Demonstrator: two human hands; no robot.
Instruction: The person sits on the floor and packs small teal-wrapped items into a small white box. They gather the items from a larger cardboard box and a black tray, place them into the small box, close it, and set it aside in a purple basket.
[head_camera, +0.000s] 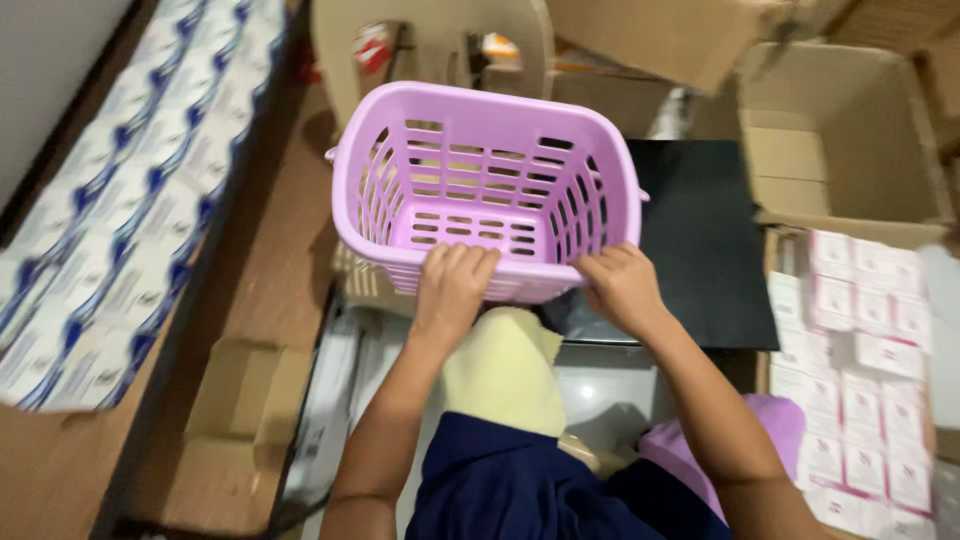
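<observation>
at the far left, rows of small white and blue boxes (120, 190) are stacked along a brown wooden surface (270, 270), blurred in the picture. nearer and to their right, a flattened cardboard piece (245, 395) is seen on the floor. in the middle, a lilac plastic basket (485, 190) with slotted walls is held upright and empty, its near rim gripped by both hands. the left hand (452, 285) is curled over the near rim, fingers closed on it. under the basket's near edge, a pale yellow cloth (505, 370) is draped over the person's lap. the right hand (622, 285) is likewise closed on the near rim, just beside the left. behind it a black flat panel (700, 240) is laid. far right, an open cardboard box (845, 140) is set, and nearer, white and pink packets (865, 380) are stacked.
</observation>
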